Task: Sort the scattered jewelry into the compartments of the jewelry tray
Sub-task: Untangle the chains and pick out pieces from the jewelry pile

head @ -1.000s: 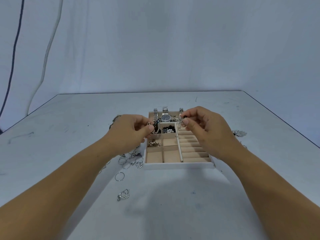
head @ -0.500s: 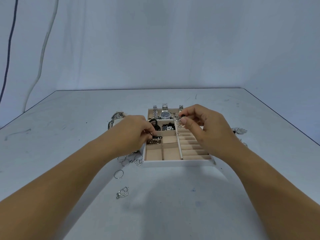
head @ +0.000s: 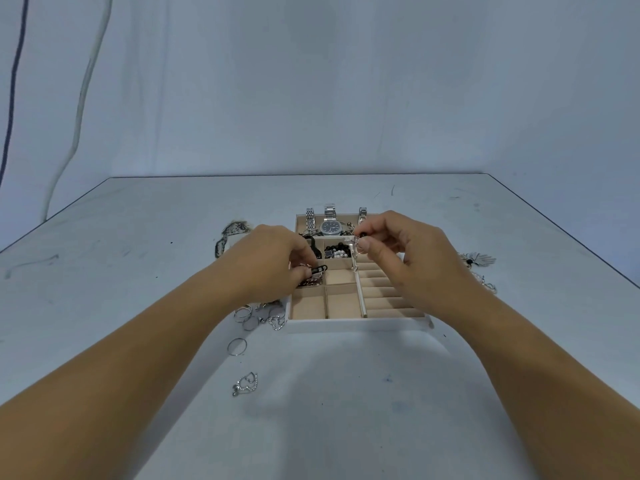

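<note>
The white jewelry tray [head: 356, 325] with beige compartments lies in the middle of the table. A watch [head: 330, 227] and bracelets fill its far row, and black and white beads [head: 337, 251] lie in a middle cell. My left hand [head: 273, 259] pinches a small dark piece [head: 318, 270] low over a left-column compartment that holds a chain. My right hand [head: 405, 252] pinches a thin silver dangling piece [head: 355, 249] above the tray's centre divider. Loose rings [head: 247, 315] lie left of the tray.
A single ring [head: 237, 346] and a heart-shaped pendant [head: 246, 382] lie on the table nearer me. A dark patterned piece [head: 227, 237] sits far left of the tray. A fan-shaped piece [head: 481, 259] and a chain [head: 486, 284] lie right of my right hand.
My left hand has dropped from beside my right hand down to the left-column compartment, carrying the dark piece. My right hand has stayed almost still with the silver piece.
</note>
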### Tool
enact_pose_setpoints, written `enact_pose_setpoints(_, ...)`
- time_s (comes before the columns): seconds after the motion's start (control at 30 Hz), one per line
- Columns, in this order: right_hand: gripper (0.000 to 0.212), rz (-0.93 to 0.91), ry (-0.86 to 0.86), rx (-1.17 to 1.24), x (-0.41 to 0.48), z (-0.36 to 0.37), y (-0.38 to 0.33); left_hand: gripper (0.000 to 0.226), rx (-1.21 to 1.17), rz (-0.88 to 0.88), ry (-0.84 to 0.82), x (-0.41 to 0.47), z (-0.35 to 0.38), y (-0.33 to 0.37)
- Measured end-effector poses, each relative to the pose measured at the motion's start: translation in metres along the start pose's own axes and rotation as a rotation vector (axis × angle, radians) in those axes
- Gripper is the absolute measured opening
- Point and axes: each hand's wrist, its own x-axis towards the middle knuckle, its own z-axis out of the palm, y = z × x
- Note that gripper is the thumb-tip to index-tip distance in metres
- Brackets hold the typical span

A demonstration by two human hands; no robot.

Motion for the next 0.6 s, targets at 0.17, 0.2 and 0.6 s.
enact_pose_setpoints(0.17,0.013,0.002,-0.001,0.003,0.001,0.002,0.001,0.013,0.053,0.025,0.12,-0.003,0.009,0.0)
enact_pose_setpoints(0.2,0.013,0.0,-0.002,0.003,0.001,0.002,0.0,0.015,0.062,0.036,0.17,-0.004,0.011,0.001)
enact_pose_setpoints(0.6,0.013,-0.01,-0.003,-0.015,0.002,0.007,0.001,0.021,0.082,-0.111,0.246,-0.004,0.019,0.008)
